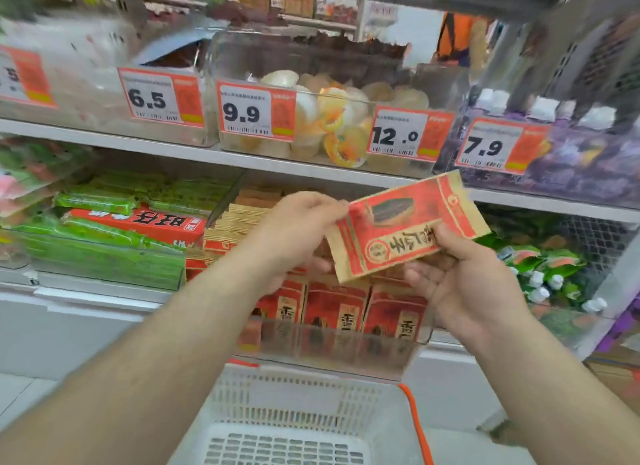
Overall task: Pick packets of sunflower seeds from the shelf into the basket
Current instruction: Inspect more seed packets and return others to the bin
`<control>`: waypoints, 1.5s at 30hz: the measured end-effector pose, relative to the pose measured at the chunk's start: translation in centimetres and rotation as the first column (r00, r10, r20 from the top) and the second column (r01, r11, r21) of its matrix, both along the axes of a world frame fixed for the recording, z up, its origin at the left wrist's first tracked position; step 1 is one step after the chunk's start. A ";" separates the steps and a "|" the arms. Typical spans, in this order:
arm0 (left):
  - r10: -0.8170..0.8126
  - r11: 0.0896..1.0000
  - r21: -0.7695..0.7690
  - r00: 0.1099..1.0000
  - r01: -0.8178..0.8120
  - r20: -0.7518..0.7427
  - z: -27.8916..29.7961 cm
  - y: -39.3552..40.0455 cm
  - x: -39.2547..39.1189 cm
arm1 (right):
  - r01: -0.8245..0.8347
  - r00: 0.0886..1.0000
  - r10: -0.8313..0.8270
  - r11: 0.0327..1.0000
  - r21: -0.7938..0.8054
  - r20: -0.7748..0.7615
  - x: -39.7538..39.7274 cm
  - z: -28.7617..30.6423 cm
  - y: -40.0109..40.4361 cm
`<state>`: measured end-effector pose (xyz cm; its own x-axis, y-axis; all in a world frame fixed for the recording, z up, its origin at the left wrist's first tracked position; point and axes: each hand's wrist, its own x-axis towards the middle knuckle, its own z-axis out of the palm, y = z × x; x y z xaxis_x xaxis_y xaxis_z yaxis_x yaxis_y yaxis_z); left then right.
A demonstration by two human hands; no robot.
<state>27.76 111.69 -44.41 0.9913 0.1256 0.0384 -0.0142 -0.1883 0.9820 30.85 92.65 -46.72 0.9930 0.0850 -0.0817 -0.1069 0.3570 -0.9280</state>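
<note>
Both the left hand (294, 229) and right hand (460, 277) pinch one flat red-and-tan paper packet of sunflower seeds (401, 229) up at twelve o'clock above the white slotted plastic basket (298, 416), whose visible floor looks bare, so most picking remains.

Red-and-tan paper seed packet (405, 227) printed with a dark striped seed; below it, white slotted plastic basket (298, 405) with orange handle (417, 426).
</note>
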 end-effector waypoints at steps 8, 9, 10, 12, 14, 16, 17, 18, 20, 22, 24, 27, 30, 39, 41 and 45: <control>0.174 0.619 0.767 0.982 -0.167 0.073 -1.3 1.5 4.7 | 0.141 0.936 0.046 0.860 -0.490 0.350 6.2 0.5 -0.1; 0.102 0.540 0.839 0.995 -0.063 0.009 -1.5 1.6 4.8 | 0.166 0.927 0.083 0.782 -0.601 0.365 7.0 0.3 0.1; 0.026 0.465 0.884 0.997 0.053 -0.073 -1.7 1.7 5.0 | 0.187 0.923 0.116 0.698 -0.691 0.366 7.8 0.0 0.4; -0.083 0.357 0.901 0.969 0.248 -0.234 -1.8 1.7 5.4 | 0.199 0.920 0.165 0.586 -0.786 0.356 9.4 -0.6 1.2; -0.138 0.323 0.868 0.926 0.378 -0.352 -1.9 1.7 5.6 | 0.175 0.919 0.228 0.495 -0.851 0.321 10.7 -0.9 2.0; -0.164 0.297 0.845 0.896 0.444 -0.412 -2.0 1.9 5.7 | 0.160 0.914 0.291 0.385 -0.909 0.283 11.9 -1.2 2.8; -0.172 0.280 0.845 0.890 0.455 -0.422 -2.1 2.0 5.7 | 0.151 0.909 0.322 0.334 -0.930 0.263 12.4 -1.2 3.3; -0.179 0.266 0.849 0.888 0.457 -0.423 -2.1 2.0 5.7 | 0.139 0.906 0.350 0.290 -0.947 0.240 13.0 -1.4 3.7; -0.191 0.251 0.857 0.891 0.450 -0.412 -2.1 2.1 5.8 | 0.104 0.901 0.393 0.213 -0.971 0.182 14.2 -1.9 4.5; -0.205 0.252 0.859 0.892 0.446 -0.402 -2.2 2.2 6.0 | 0.099 0.896 0.415 0.157 -0.983 0.157 14.9 -2.0 5.2; -0.214 0.264 0.859 0.895 0.438 -0.391 -2.4 2.2 6.2 | 0.137 0.896 0.409 0.118 -0.984 0.174 15.7 -2.0 5.8; -0.216 0.266 0.862 0.898 0.432 -0.383 -2.7 2.2 6.2 | 0.209 0.885 0.422 0.018 -0.978 0.197 16.2 -1.8 6.6; -0.209 0.271 0.862 0.900 0.429 -0.383 -2.6 2.1 6.3 | 0.154 0.917 0.387 -0.115 -0.981 0.098 16.8 -1.2 7.6; -0.225 0.287 0.852 0.895 0.439 -0.385 -2.8 2.2 6.5 | -0.228 0.836 0.503 -0.049 -0.972 -0.221 16.6 0.3 9.0; -0.225 0.284 0.852 0.895 0.439 -0.386 -2.8 2.2 6.5 | -0.333 0.768 0.550 -0.096 -0.938 -0.329 16.4 0.9 8.8; -0.217 0.286 0.858 0.901 0.426 -0.375 -2.8 2.2 6.4 | -0.185 0.697 0.612 -0.352 -0.918 -0.375 16.0 0.6 8.4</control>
